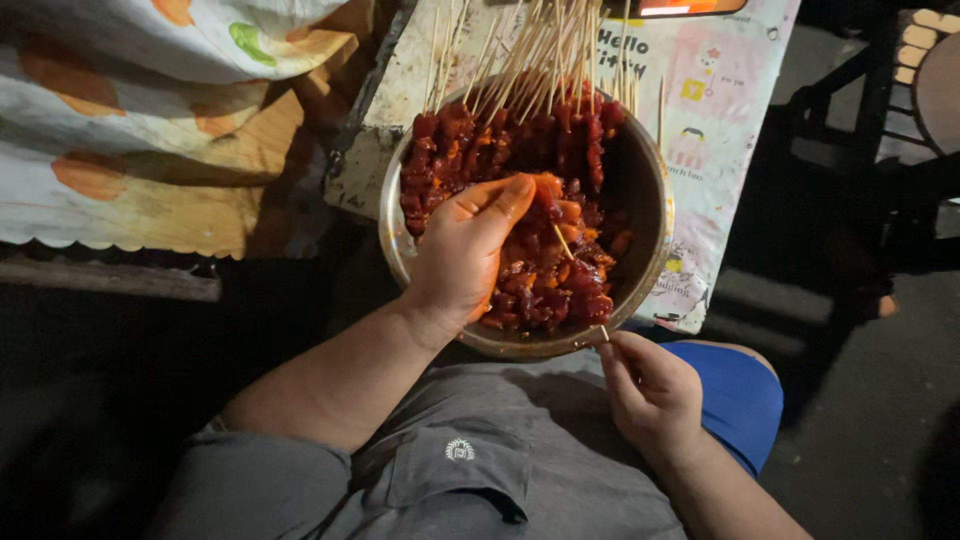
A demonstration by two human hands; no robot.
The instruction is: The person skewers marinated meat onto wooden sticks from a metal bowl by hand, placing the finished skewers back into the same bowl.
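I see my left hand (462, 250) pinching an orange-red marinated meat chunk (548, 190) over the round metal bowl (655, 215); it looks soft, slippery. Right-hand fingers (625, 352) are clamped on the thin wooden skewer (580, 280) near its butt.

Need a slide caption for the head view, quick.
Left hand presses meat onto a skewer held by the right hand over a bowl.

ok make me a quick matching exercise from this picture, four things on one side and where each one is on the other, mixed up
Things:
1. left hand
2. right hand
3. finished skewers
4. metal bowl

Places:
A. leaning on the bowl's far rim
B. at the bowl's near rim, pinching a thin skewer
C. over the red meat pieces, fingers on one
D. on the patterned cover

Pairs: 1-C, 2-B, 3-A, 4-D
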